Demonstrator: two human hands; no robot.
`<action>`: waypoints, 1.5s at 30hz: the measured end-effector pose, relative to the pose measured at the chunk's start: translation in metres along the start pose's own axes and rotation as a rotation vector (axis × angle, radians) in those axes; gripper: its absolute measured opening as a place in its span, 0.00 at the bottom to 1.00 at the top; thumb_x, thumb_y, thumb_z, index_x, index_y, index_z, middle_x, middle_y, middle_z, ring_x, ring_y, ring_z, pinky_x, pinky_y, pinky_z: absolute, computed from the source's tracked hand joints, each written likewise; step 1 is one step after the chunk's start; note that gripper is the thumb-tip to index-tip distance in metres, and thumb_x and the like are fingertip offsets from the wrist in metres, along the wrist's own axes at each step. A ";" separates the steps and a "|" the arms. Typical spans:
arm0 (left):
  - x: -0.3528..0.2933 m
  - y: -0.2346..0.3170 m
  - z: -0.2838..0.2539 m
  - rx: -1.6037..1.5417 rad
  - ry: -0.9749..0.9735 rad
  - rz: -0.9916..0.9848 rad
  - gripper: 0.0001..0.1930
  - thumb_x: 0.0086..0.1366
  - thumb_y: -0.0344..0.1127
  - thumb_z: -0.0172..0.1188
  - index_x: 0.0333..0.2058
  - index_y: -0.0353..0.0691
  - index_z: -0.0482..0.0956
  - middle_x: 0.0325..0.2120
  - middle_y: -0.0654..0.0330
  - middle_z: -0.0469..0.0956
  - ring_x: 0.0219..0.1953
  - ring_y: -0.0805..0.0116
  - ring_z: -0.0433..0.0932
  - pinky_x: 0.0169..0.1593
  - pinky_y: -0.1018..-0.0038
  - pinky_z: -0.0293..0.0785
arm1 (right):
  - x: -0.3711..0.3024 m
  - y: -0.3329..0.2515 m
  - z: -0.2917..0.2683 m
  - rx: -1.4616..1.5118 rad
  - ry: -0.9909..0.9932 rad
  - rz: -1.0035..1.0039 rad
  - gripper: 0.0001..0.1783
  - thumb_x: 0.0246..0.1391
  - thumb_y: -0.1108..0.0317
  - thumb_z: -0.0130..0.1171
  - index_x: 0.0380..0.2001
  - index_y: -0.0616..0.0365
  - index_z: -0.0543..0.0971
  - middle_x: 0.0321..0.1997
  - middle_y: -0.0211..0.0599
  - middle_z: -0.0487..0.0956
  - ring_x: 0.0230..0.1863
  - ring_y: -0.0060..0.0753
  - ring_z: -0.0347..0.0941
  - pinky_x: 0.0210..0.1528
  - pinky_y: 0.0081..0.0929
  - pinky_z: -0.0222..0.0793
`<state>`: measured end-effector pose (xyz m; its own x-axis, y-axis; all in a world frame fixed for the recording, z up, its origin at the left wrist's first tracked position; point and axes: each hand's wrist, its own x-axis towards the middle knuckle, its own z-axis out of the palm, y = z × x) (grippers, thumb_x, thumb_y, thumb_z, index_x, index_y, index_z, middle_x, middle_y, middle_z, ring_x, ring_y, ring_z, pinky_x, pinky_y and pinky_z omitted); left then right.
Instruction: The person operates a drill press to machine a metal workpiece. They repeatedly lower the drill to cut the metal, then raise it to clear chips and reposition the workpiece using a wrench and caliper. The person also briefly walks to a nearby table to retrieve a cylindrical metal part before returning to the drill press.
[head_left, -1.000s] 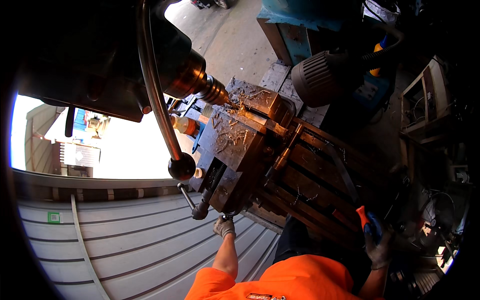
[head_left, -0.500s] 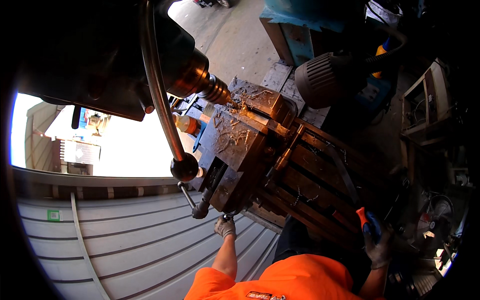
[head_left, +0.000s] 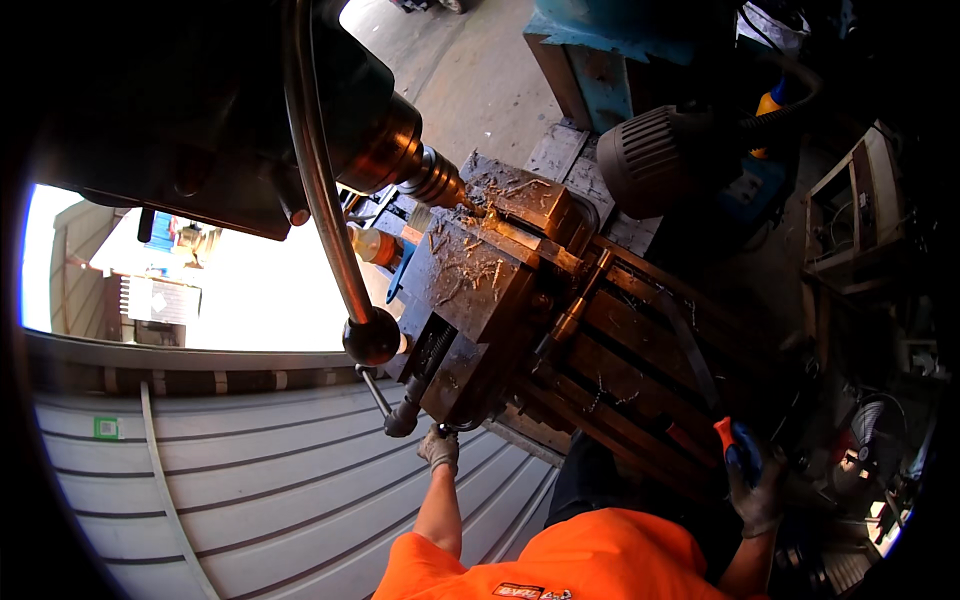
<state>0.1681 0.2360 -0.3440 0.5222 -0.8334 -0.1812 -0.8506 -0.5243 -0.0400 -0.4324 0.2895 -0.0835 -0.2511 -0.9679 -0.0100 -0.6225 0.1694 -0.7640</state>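
My left hand (head_left: pixel 438 450), in a grey work glove, is closed round a dark crank handle (head_left: pixel 446 429) below the vise; most of the handle is hidden. In my gloved right hand (head_left: pixel 756 495) is a file with a red-and-blue handle (head_left: pixel 732 440); its long flat blade (head_left: pixel 690 345) points up and left over the slotted machine table (head_left: pixel 620 335). A drill chuck (head_left: pixel 437 178) holds a bit whose tip meets a workpiece (head_left: pixel 510 232) clamped in the machine vise (head_left: pixel 475 330). Curled metal chips (head_left: pixel 465 265) lie on the jaws.
A curved feed lever with a black ball knob (head_left: pixel 371 341) hangs left of the vise. The vise's own handle (head_left: pixel 400 418) juts out at lower left. A finned motor (head_left: pixel 650 160) and blue machine body (head_left: pixel 600 75) stand behind. Ribbed metal wall panels (head_left: pixel 260 470) lie to the left.
My left hand has shifted slightly left and up along with the crank handle. My right hand and the file have barely moved.
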 end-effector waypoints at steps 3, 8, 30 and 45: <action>0.035 -0.011 -0.002 0.089 -0.154 -0.015 0.22 0.57 0.54 0.65 0.46 0.50 0.80 0.39 0.54 0.85 0.47 0.47 0.80 0.53 0.55 0.70 | 0.002 0.001 0.001 -0.068 0.000 -0.047 0.21 0.53 0.67 0.61 0.49 0.69 0.79 0.32 0.49 0.81 0.33 0.50 0.78 0.39 0.40 0.70; 0.060 -0.014 0.005 0.106 -0.218 0.051 0.24 0.60 0.54 0.60 0.50 0.46 0.78 0.42 0.51 0.84 0.50 0.48 0.80 0.52 0.54 0.72 | -0.001 -0.004 0.001 -0.083 -0.020 0.027 0.22 0.53 0.68 0.61 0.50 0.67 0.79 0.36 0.50 0.82 0.37 0.51 0.79 0.44 0.42 0.71; 0.084 0.033 0.002 -0.170 -0.138 0.115 0.23 0.61 0.53 0.59 0.48 0.46 0.79 0.41 0.50 0.84 0.49 0.47 0.80 0.52 0.53 0.72 | -0.001 -0.003 0.010 -0.123 -0.017 0.096 0.21 0.57 0.64 0.58 0.50 0.66 0.79 0.38 0.50 0.82 0.40 0.53 0.78 0.49 0.43 0.70; 0.076 0.027 -0.009 -0.232 -0.139 0.077 0.22 0.61 0.53 0.59 0.47 0.45 0.80 0.40 0.50 0.84 0.49 0.46 0.80 0.52 0.53 0.72 | 0.007 -0.008 0.012 -0.116 -0.039 0.086 0.25 0.52 0.67 0.60 0.52 0.66 0.78 0.39 0.50 0.82 0.40 0.52 0.78 0.50 0.43 0.69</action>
<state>0.1851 0.1571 -0.3495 0.4294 -0.8487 -0.3089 -0.8422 -0.4997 0.2022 -0.4202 0.2790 -0.0851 -0.2800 -0.9549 -0.0990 -0.6821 0.2705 -0.6794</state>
